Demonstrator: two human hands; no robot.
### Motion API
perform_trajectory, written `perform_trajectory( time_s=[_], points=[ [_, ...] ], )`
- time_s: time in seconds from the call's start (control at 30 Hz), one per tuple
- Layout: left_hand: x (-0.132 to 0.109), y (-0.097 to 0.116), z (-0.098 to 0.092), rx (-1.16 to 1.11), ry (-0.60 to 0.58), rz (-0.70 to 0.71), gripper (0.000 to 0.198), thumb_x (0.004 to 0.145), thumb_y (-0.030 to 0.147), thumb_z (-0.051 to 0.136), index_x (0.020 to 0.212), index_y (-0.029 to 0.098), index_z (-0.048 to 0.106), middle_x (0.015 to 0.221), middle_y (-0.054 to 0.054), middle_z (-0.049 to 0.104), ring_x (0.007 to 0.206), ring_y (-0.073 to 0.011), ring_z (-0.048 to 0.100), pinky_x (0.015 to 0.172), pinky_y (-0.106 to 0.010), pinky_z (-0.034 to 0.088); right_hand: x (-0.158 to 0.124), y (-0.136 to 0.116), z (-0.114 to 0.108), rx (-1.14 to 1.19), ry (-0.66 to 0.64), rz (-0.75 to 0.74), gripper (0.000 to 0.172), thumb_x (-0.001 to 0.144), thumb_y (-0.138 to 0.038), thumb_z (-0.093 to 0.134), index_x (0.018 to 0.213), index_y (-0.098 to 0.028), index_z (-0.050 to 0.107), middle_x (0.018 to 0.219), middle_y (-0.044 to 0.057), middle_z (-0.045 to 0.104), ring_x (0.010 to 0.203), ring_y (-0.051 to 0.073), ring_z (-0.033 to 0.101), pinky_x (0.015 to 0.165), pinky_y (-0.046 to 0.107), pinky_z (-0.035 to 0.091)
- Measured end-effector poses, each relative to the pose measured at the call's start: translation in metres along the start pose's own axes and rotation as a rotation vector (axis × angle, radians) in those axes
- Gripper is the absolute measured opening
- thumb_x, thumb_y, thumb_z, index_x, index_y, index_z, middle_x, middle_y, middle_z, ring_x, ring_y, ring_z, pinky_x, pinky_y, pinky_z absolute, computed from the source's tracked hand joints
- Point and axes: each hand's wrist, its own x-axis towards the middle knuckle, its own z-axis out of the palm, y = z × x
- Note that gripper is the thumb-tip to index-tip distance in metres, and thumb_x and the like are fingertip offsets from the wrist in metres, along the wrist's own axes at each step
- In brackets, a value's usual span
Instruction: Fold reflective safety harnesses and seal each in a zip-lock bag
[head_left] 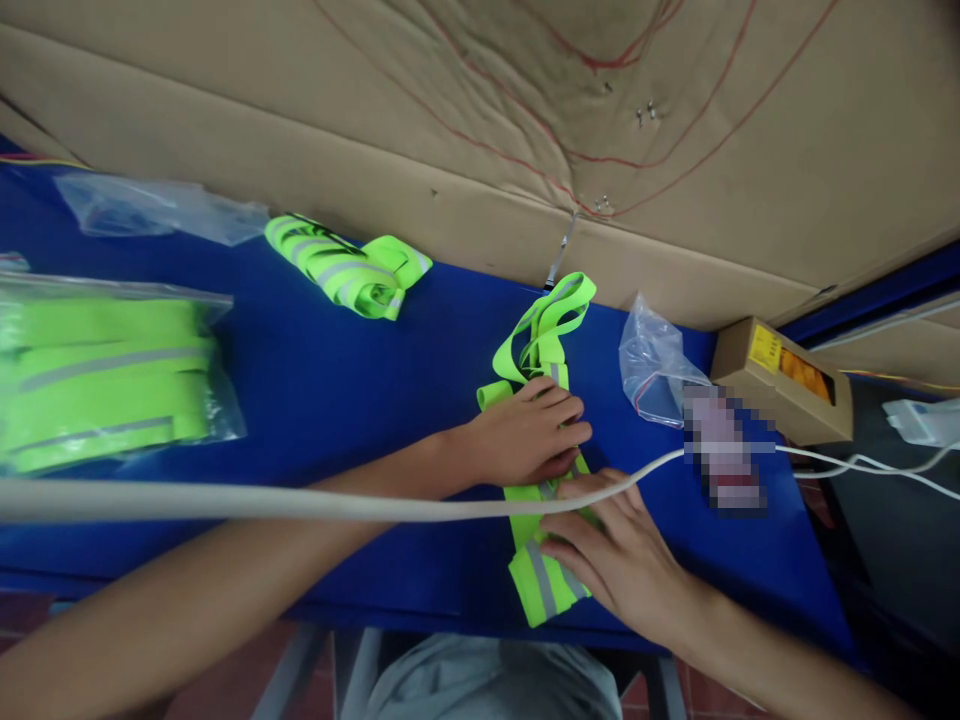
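Observation:
A neon yellow-green reflective strap vest (541, 345) with grey stripes lies on the blue table (337, 400), running from the cardboard wall toward the front edge. My left hand (529, 432) lies flat on its middle, fingers together and stretched out. My right hand (611, 545) presses flat on the folded lower end of the strap, fingers extended. A white cable (300, 503) runs across in front of both arms.
A second bundled neon strap (352, 268) lies at the back. A clear bag packed with folded straps (105, 375) sits at the left. Empty plastic bags (161, 205) (654, 365), a small cardboard box (784, 380) and a cardboard wall (525, 110) border the table.

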Motion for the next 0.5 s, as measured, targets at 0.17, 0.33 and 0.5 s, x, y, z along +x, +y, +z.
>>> perform_trajectory(
  time_s=[0.17, 0.33, 0.5],
  points=[
    [0.0, 0.0, -0.001, 0.029, -0.006, -0.023, 0.018, 0.099, 0.032, 0.05, 0.1, 0.018, 0.062, 0.105, -0.009, 0.063, 0.098, -0.0249, 0.057, 0.096, -0.043, 0.038, -0.016, 0.0, -0.004, -0.043, -0.175, -0.218, 0.041, 0.104, -0.044, 0.052, 0.135, -0.018, 0.062, 0.123, 0.009, 0.071, 0.122, 0.023, 0.058, 0.111, 0.043, 0.04],
    [-0.002, 0.0, -0.002, 0.017, 0.016, -0.048, 0.024, 0.102, 0.031, 0.043, 0.107, 0.019, 0.063, 0.112, -0.009, 0.065, 0.117, -0.0257, 0.057, 0.115, -0.051, 0.03, -0.034, 0.0, -0.004, -0.15, -0.173, -0.197, 0.055, 0.099, -0.05, 0.06, 0.141, -0.016, 0.057, 0.128, 0.009, 0.069, 0.127, 0.025, 0.056, 0.118, 0.048, 0.036],
    [-0.004, -0.003, -0.005, 0.023, 0.048, 0.024, 0.025, 0.102, 0.032, 0.047, 0.117, 0.02, 0.063, 0.13, -0.011, 0.063, 0.137, -0.0268, 0.049, 0.125, -0.058, 0.02, -0.032, -0.007, -0.017, -0.061, -0.17, -0.151, 0.048, 0.099, -0.053, 0.057, 0.129, -0.015, 0.065, 0.115, 0.006, 0.075, 0.108, 0.02, 0.067, 0.101, 0.037, 0.05]
  ],
)
